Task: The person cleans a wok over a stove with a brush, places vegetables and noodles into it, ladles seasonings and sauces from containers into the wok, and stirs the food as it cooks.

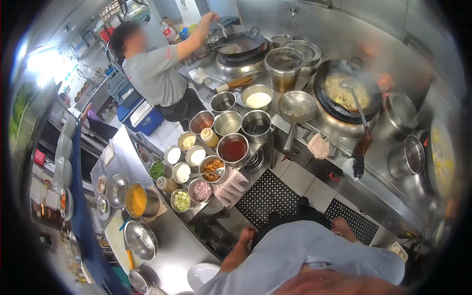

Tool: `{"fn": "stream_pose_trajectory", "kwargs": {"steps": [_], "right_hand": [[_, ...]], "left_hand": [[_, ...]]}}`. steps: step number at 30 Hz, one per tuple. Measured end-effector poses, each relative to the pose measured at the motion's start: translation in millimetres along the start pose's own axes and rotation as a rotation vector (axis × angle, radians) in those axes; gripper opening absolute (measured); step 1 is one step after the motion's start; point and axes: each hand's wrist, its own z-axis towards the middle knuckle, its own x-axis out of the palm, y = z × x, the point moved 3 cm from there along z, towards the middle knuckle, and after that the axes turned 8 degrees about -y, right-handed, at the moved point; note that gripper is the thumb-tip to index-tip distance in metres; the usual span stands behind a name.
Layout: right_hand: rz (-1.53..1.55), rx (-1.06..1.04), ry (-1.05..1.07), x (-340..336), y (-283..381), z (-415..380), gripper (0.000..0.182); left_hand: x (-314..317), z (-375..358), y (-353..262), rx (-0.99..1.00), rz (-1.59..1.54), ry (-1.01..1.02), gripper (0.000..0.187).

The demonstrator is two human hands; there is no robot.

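Observation:
My left hand [247,235] is down at my left side, pressed against the dark apron [290,216] at my waist. My right hand [342,227] rests at the apron's other side. Their fingers are tucked out of sight, and no object shows in either hand. Ahead on the stove, a steaming wok [346,93] holds yellow food with a long ladle [361,118] lying in it. Neither hand is near the wok.
Several steel tubs of sauces and chopped ingredients [211,157] fill the counter to my left. A perforated skimmer [296,105] lies by the stove. A co-worker in a grey shirt [155,73] stirs a far wok [241,44]. Black mats [268,194] cover the floor.

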Motion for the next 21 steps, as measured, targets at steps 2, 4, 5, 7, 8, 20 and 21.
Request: {"fn": "stream_pose_trajectory", "kwargs": {"steps": [2, 4, 5, 7, 8, 20, 21], "right_hand": [[0.009, 0.014, -0.010, -0.2, 0.0, 1.7, 0.021], [0.020, 0.030, -0.021, -1.0, 1.3, -0.2, 0.022], [-0.030, -0.067, 0.000, -1.0, 4.9, -5.7, 0.021], [-0.064, -0.163, 0.013, 0.6, 4.0, -3.3, 0.021], [-0.009, -0.098, 0.014, 1.2, -4.5, 7.8, 0.020], [-0.447, -0.787, 0.109, 0.4, -71.3, 85.1, 0.024], [-0.435, -0.776, 0.098, 1.8, -60.4, 63.6, 0.024]], "left_hand": [[-2.3, -1.2, -5.4, 0.073, 0.094, -0.001, 0.022], [-8.4, -3.8, -12.9, -0.079, -0.044, -0.006, 0.021], [-14.4, -8.0, -20.3, -0.079, -0.040, 0.002, 0.021], [-31.0, -6.0, -41.9, -0.032, -0.018, 0.033, 0.021], [-26.1, -2.7, -34.8, -0.024, -0.010, 0.044, 0.021], [-42.5, -7.3, -68.3, -0.357, -0.121, -0.036, 0.015], [-43.1, -7.6, -67.6, -0.374, -0.139, 0.008, 0.017]]}}
